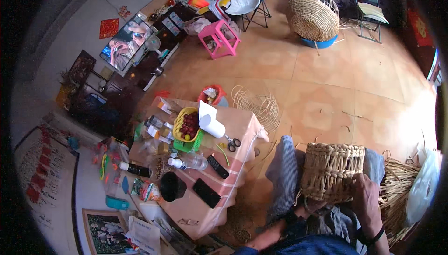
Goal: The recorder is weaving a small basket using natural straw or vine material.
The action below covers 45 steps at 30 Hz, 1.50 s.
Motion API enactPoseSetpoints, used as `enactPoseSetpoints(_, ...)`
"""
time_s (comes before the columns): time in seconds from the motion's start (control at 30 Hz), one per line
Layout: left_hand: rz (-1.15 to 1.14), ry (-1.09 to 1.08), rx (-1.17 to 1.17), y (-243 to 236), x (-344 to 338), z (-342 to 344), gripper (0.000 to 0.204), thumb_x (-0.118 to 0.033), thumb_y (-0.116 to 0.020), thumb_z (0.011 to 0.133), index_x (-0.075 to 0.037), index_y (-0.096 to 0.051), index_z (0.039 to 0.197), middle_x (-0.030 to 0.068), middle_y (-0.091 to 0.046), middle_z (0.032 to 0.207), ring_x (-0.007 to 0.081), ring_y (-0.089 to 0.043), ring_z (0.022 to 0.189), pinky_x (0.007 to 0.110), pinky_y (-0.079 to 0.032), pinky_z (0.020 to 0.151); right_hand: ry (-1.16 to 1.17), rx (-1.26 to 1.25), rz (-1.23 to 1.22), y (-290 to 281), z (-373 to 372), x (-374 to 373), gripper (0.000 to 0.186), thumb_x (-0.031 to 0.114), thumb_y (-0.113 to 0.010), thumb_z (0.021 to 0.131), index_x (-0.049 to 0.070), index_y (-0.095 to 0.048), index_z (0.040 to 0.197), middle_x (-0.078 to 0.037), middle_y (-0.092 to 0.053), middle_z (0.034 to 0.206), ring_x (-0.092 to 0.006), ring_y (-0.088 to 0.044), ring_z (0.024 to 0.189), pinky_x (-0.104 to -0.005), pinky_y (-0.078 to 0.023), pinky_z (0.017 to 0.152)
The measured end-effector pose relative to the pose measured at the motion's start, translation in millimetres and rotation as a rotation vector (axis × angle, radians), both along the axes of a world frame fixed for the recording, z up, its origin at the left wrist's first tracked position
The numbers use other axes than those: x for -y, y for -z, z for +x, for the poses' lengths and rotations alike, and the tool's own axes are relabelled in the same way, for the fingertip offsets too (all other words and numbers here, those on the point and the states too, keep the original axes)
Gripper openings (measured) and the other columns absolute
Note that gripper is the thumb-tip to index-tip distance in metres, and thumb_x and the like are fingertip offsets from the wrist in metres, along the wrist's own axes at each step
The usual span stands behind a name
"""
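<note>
The woven straw basket sits between the person's knees, at one o'clock from the left hand and ten o'clock from the right hand; it looks slightly longer along the nine-to-three line. The right hand is curled against its wall, though whether it grips a strand I cannot tell. The left hand is tucked at the basket's underside, fingers hidden, so its hold cannot be told. From the basket, a straw bundle lies at four o'clock beside the right forearm, a cloth-covered table at nine, and an open wicker frame at ten.
</note>
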<state>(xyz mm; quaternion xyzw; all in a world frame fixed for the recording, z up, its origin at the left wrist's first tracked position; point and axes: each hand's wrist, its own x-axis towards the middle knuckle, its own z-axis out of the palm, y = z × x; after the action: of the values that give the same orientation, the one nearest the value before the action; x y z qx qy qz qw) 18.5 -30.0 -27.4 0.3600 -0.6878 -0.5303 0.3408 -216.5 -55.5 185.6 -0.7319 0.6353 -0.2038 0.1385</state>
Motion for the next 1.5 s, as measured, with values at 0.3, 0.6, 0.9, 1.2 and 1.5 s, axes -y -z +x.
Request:
enactPoseSetpoints(0.3,0.053,-0.002,-0.030,-2,-7,-3,0.062,-0.066,-0.051,0.106,-0.019,-0.065,0.146,0.0109,-0.056,0.160,0.0368,-0.054,0.143,0.060,-0.043,0.119,-0.025,0.296,0.012,47,-17,-7,0.015,0.007,-0.075,0.087,0.002,-0.066,0.097,-0.018,-0.060,0.092,-0.0406,-0.065,0.085,-0.0496,-0.052,0.072)
enactPoseSetpoints(0.6,0.086,-0.010,-0.067,-5,-9,-8,0.062,-0.064,-0.051,0.106,-0.019,-0.063,0.147,0.0112,-0.055,0.160,0.0366,-0.053,0.144,0.059,-0.042,0.119,-0.099,0.217,-0.030,42,-17,-14,0.011,0.002,-0.071,0.087,0.000,-0.066,0.096,-0.019,-0.057,0.095,-0.0404,-0.062,0.090,-0.0493,-0.052,0.075)
enactPoseSetpoints(0.9,0.105,-0.013,-0.072,-4,-10,-6,0.062,-0.063,-0.051,0.107,-0.018,-0.062,0.148,0.0115,-0.054,0.161,0.0364,-0.052,0.145,0.059,-0.042,0.120,-0.008,0.180,0.112,33,-21,-1,0.029,0.009,-0.083,0.080,0.005,-0.065,0.102,-0.017,-0.062,0.090,-0.0446,-0.065,0.084,-0.0526,-0.053,0.071)
enactPoseSetpoints(1.2,0.131,-0.017,-0.079,-1,-9,-1,0.061,-0.062,-0.051,0.107,-0.018,-0.060,0.149,0.0118,-0.052,0.162,0.0362,-0.051,0.146,0.058,-0.041,0.121,0.043,0.193,0.057,45,-58,-20,0.028,0.007,-0.088,0.073,0.010,-0.075,0.097,-0.011,-0.067,0.090,-0.0366,-0.070,0.084,-0.0477,-0.057,0.075)
enactPoseSetpoints(1.5,0.171,-0.019,-0.085,0,-6,19,0.061,-0.060,-0.051,0.108,-0.017,-0.059,0.151,0.0121,-0.051,0.163,0.0359,-0.050,0.147,0.057,-0.040,0.122,-0.032,0.297,-0.050,114,-55,-16,0.020,0.009,-0.086,0.075,0.008,-0.072,0.090,-0.012,-0.063,0.085,-0.0365,-0.068,0.081,-0.0482,-0.053,0.068)
